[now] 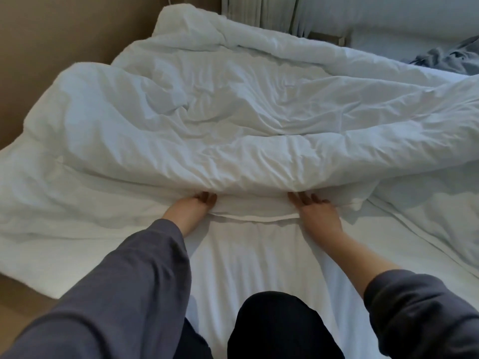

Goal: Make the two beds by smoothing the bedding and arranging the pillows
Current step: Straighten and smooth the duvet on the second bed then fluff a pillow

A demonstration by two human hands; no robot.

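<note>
- White duvet (233, 120), rumpled and heaped across the near bed; bulk piled toward the far end, near edge folded into a thick roll straight ahead; left side spilling over the bed's edge toward the floor (15, 301)
- Flat hemmed band (254, 217) just under that roll, drawn taut between the two hands
- Left hand (191, 207) at the left end of the band, palm down; fingers curled into the fold and gripping the duvet cloth, tips hidden under the roll
- Right hand (318, 212) at the right end of the band, also palm down; fingers fairly straight and slightly spread, tips buried beneath the roll; cannot tell whether any cloth is pinched there; fabric bunched just beside it
- White sheet (254, 255) bare on the near part of the mattress, faint creases running from the hands back toward the body
- Dark-trousered knee (274, 322) resting on the sheet, between the arms
- Grey-purple left sleeve (116, 294) reaching to the wrist; right sleeve (420, 307) pushed back, forearm bare
- Tan wall (64, 35) along the left side of the bed, the duvet pressed against it
- Pale curtain (259, 9) hanging beyond the far end
- Second bed (414, 22) at upper right, white bedding on it; crumpled grey-blue cloth (445, 58) lying near its edge
</note>
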